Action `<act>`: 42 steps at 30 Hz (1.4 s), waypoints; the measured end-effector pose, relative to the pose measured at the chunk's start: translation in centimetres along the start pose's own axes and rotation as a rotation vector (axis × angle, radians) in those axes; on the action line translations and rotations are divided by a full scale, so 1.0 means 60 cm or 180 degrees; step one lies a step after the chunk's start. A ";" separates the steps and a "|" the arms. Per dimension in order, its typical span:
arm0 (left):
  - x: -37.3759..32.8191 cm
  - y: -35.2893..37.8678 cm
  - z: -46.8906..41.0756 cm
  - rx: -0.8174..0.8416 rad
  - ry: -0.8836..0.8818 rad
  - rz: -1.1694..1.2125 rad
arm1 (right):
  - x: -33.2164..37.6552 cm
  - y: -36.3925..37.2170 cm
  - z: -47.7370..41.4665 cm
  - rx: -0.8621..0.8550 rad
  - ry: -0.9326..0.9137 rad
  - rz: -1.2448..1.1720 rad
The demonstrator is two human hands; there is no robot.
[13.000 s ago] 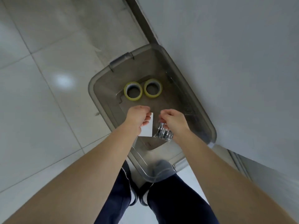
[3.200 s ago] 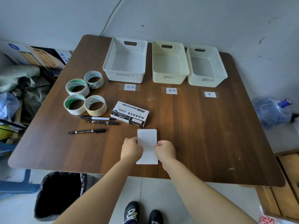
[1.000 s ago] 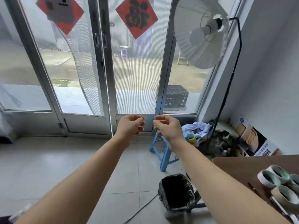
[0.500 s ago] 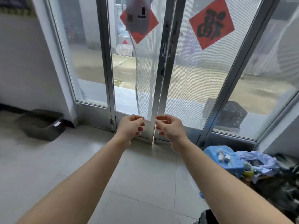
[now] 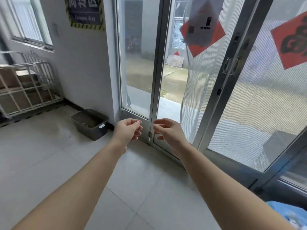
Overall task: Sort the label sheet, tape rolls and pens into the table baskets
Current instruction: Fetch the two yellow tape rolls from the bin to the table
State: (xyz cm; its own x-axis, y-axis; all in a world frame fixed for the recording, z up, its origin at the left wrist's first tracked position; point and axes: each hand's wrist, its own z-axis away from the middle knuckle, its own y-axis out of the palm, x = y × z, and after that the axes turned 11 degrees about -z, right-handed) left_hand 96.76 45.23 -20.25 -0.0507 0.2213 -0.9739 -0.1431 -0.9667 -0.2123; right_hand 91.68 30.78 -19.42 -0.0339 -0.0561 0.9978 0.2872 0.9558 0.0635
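Observation:
Both arms reach out in front of me at chest height, away from the table. My left hand (image 5: pixel 127 130) and my right hand (image 5: pixel 166 131) hang side by side with loosely curled fingers and hold nothing. A grey plastic bin (image 5: pixel 90 124) stands on the floor against the white wall, left of my hands; its contents are not discernible. The table, the baskets, the label sheet, the tape rolls and the pens are out of view.
Glass doors with metal frames (image 5: pixel 156 77) and red paper squares (image 5: pixel 201 33) fill the right. A white metal cage cart (image 5: pixel 28 88) with cardboard boxes stands at the far left. Pale floor tiles (image 5: pixel 49 160) lie ahead. Something blue (image 5: pixel 290 214) shows at the bottom right.
The view has swung further left, from the table's corner and stool to the doors, wall and grey bin. My hands kept their loosely curled, empty pose in front of me.

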 end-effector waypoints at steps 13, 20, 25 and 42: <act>-0.007 -0.073 -0.141 -0.0930 -0.0196 0.0100 | 0.009 0.091 -0.205 0.0910 0.0037 -0.0018; 0.009 -0.126 -0.216 -0.1195 -0.0249 0.0109 | -0.025 0.168 -0.296 0.1210 0.0102 -0.0042; 0.022 -0.175 -0.305 -0.1300 -0.0289 0.0192 | -0.041 0.237 -0.385 0.1310 0.0102 -0.0060; 0.031 -0.387 -0.648 -0.1644 -0.0435 0.0128 | -0.057 0.507 -0.710 0.1412 0.0113 -0.0032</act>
State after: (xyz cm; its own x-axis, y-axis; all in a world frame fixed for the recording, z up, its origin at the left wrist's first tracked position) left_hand 138.40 63.10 -20.28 -0.1792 0.1642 -0.9700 0.3648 -0.9046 -0.2205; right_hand 141.34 47.76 -20.20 0.0004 -0.0685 0.9977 -0.1518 0.9861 0.0677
